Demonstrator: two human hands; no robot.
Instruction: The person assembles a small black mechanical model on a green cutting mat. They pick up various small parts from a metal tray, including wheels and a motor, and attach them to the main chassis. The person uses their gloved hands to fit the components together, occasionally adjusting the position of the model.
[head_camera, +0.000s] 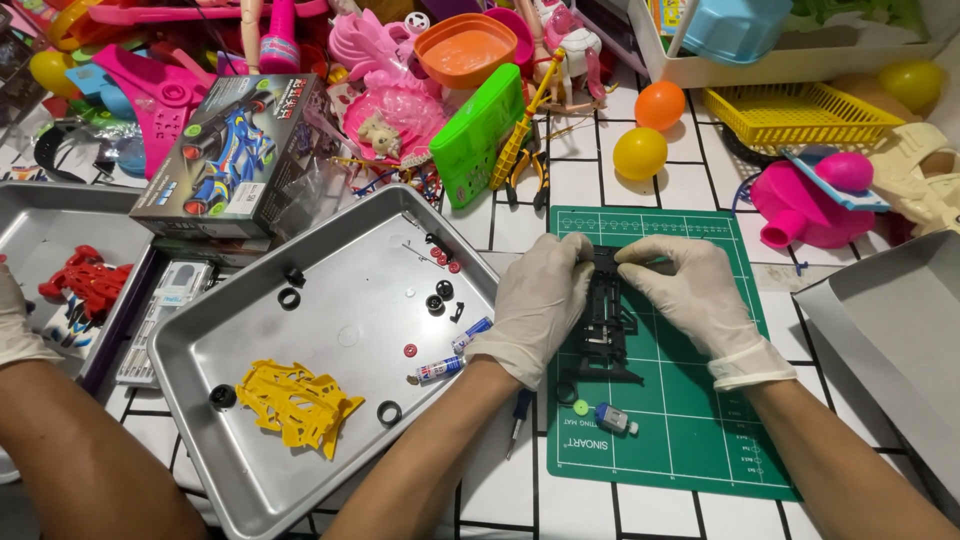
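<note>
My left hand and my right hand, both in white gloves, pinch the far end of a black toy car chassis. The chassis lies lengthwise on a green cutting mat. Just below it on the mat are a small green gear and a small silver-and-blue motor. A screwdriver lies at the mat's left edge. To my left, a metal tray holds a yellow car body, two small batteries, black tyres and small red parts.
Another person's arm reaches in at the lower left, near a second tray with a red car body. A boxed toy car, pliers, two balls, a yellow basket and several pink toys crowd the back. A grey tray sits at right.
</note>
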